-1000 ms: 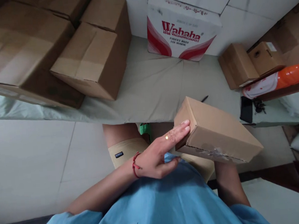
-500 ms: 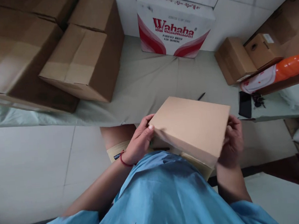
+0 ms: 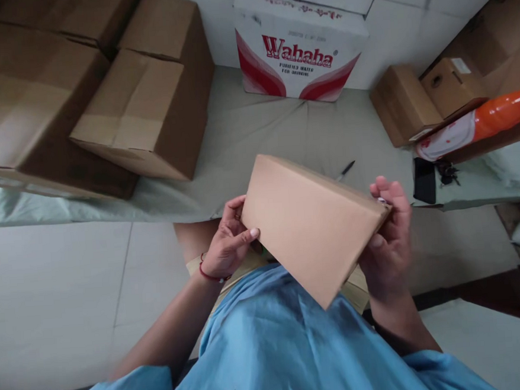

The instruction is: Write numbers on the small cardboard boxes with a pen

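Head: L hand (image 3: pixel 227 246), R hand (image 3: pixel 389 248) on brn box (image 3: pixel 306 224).

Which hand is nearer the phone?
Right. The right hand, at the right end of the held box, is left of the phone; the left hand, at the box's left end, is farther.

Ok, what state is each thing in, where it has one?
Held box, tilted
Left hand, gripping the box's left end
Right hand, at its right end, grip unclear
Wahaha carton, upright
Large left carton, closed
Pale cloth, creased
Pen-like object, lying on the cloth
Phone, flat, dark
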{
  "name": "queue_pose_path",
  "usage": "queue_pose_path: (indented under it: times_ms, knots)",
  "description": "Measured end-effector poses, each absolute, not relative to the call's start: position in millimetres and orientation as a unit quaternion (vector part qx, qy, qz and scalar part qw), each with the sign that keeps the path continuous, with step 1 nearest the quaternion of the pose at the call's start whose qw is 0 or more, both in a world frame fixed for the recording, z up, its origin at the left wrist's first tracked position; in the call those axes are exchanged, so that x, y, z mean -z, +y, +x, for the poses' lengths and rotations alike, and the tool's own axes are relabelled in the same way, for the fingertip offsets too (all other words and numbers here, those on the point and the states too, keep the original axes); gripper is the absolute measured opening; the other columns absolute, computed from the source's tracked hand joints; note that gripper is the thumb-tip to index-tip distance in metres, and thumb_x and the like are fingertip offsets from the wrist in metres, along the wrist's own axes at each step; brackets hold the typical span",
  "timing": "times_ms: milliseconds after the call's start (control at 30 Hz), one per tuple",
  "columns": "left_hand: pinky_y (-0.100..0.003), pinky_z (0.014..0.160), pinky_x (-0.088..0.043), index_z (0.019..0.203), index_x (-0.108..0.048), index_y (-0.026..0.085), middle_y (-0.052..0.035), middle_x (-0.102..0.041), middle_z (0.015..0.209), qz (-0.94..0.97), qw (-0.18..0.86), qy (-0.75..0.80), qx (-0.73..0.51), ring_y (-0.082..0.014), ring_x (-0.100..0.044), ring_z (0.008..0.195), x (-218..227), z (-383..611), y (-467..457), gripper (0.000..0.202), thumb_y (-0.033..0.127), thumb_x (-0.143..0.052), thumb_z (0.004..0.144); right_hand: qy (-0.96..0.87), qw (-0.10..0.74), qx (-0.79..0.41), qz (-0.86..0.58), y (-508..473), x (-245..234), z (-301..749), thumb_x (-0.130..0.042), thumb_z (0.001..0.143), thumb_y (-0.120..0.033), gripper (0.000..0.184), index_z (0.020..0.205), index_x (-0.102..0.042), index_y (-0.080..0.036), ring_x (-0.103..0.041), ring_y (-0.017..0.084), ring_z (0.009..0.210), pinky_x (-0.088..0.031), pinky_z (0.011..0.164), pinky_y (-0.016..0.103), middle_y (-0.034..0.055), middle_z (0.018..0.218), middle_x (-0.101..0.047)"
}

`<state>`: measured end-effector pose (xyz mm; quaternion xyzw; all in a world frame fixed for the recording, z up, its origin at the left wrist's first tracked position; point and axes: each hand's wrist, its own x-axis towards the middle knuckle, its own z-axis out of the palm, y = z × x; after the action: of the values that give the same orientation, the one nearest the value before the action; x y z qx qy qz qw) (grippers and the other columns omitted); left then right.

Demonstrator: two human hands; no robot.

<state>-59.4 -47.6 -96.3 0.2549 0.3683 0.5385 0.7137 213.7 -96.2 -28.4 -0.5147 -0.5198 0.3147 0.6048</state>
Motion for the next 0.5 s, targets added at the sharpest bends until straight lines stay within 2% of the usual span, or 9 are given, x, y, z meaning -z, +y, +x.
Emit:
queue_pose_path:
  times_ms: [100,233,400,500]
  knots:
    - [-0.028,0.100,-0.055,0.121,-0.072,0.033,0.0009,-0.071,0.128,0.268,0.698,0.346,-0.566,-0.0201,-0.065,0.120,101.6,-65.0,-42.7,0.069,0.020,-0.102,0.061,-0.540,0.603,-0.349,-0.472,-99.4,30.3,207.6,-0.084,0.086,-0.066,0.087,0.160,-0.044,-0.043,-0.047,0.031,0.158,-0.042,0.128,0.061,0.0066,0.171,-0.046]
    - [-0.023,0.092,-0.057,0.117,-0.076,0.035,0.0034,-0.074,0.118,0.273,0.691,0.336,-0.578,-0.0158,-0.066,0.108,103.6,-70.0,-41.1,0.065,0.011,-0.099,0.060,-0.592,0.583,-0.339,-0.443,-99.0,27.6,203.1,-0.090,0.082,-0.065,0.075,0.144,-0.053,-0.043,-0.051,0.031,0.155,-0.046,0.124,0.060,0.0049,0.163,-0.055]
    - [-0.022,0.090,-0.058,0.125,-0.080,0.031,-0.0014,-0.075,0.131,0.263,0.695,0.358,-0.565,-0.0173,-0.068,0.111,94.3,-74.6,-43.9,0.056,0.028,-0.095,0.071,-0.502,0.600,-0.383,-0.491,-87.4,37.7,210.8,-0.084,0.086,-0.065,0.068,0.140,-0.057,-0.034,-0.061,0.029,0.143,-0.050,0.120,0.053,0.0081,0.158,-0.061]
    - [-0.026,0.093,-0.059,0.128,-0.082,0.027,-0.0060,-0.076,0.133,0.269,0.705,0.353,-0.553,-0.0223,-0.069,0.116,86.5,-79.1,-46.3,0.054,0.038,-0.091,0.076,-0.414,0.610,-0.417,-0.532,-79.8,44.7,219.5,-0.072,0.095,-0.064,0.051,0.132,-0.063,-0.031,-0.072,0.026,0.123,-0.059,0.107,0.047,0.0066,0.137,-0.073]
